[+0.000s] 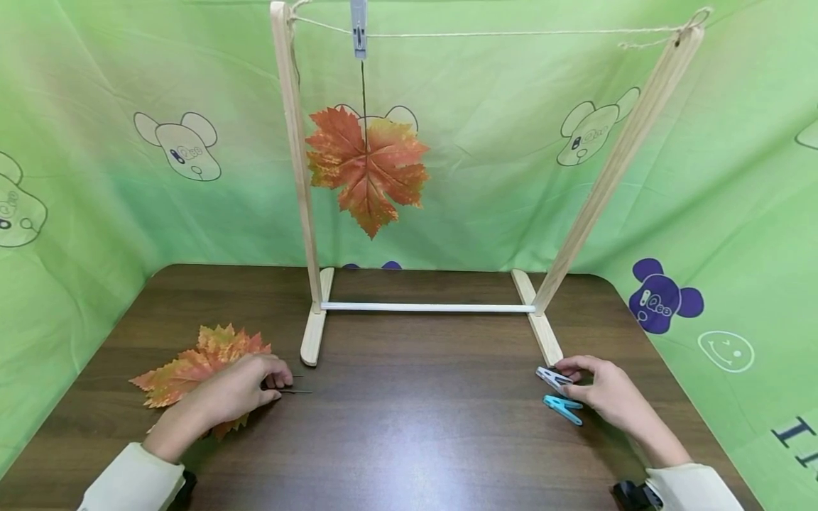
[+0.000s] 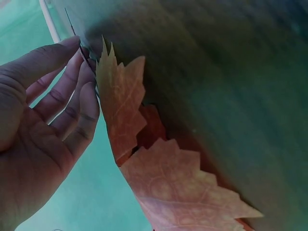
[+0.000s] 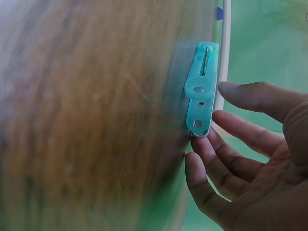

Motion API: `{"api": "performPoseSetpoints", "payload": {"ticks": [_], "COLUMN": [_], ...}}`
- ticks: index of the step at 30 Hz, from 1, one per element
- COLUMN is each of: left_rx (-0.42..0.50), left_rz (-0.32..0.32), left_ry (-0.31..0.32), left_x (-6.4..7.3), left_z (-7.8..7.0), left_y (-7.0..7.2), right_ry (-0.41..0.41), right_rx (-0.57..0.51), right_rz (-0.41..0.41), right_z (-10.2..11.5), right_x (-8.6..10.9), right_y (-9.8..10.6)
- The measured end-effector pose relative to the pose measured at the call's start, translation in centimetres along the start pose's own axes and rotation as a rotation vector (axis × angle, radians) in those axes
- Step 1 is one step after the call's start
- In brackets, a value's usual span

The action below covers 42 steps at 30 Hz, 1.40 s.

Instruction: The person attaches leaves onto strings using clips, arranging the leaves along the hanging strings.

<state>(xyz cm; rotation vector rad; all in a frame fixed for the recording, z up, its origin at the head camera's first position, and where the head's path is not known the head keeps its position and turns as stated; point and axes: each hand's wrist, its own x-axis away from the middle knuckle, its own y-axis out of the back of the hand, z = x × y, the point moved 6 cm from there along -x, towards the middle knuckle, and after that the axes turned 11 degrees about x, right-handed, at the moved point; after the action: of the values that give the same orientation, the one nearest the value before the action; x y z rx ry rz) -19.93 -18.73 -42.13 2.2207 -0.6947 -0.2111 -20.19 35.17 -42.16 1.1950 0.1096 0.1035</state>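
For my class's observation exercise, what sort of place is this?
Probably an indoor tabletop set up for crafts or filming: green patterned cloth hangs behind and beside a brown table bearing a wooden frame hung with a leaf.

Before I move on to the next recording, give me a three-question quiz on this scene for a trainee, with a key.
1. Pick one: the hanging clothespin on the string holds (A) a sock, (B) a maple-shaped leaf, (C) a card.
2. True or false: the turquoise clothespin lies nearer the right hand than the left hand.
3. Fill in: beside the leaves on the table, the left hand pinches a leaf's ____.

Key: 1. B. 2. True. 3. Stem.
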Motion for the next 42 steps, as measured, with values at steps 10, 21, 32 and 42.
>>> {"api": "performPoseSetpoints", "payload": {"ticks": [10, 21, 32, 42], "left_rx": [-0.030, -0.085, -0.077, -0.134], "left_rz": [0.005, 0.005, 0.006, -0.034], "left_ry": [-0.003, -0.016, -0.009, -0.069], "left_x": [-0.2, -0.3, -0.3, 0.0], "left_z": [0.0, 0.2, -0.2, -1.0], "left_y": [-0.1, 0.0, 0.1, 1.0], "right_ry": [-0.008, -0.005, -0.016, -0.002], "right_rx": [0.035, 0.044, 0.052, 0.026], "right_rz": [0.004, 0.002, -0.064, -0.115], "right_z": [-0.2, -0.3, -0.3, 0.0], "right_x": [-0.1, -0.1, 0.1, 0.4], "right_y": [-0.1, -0.3, 0.2, 0.6]}}
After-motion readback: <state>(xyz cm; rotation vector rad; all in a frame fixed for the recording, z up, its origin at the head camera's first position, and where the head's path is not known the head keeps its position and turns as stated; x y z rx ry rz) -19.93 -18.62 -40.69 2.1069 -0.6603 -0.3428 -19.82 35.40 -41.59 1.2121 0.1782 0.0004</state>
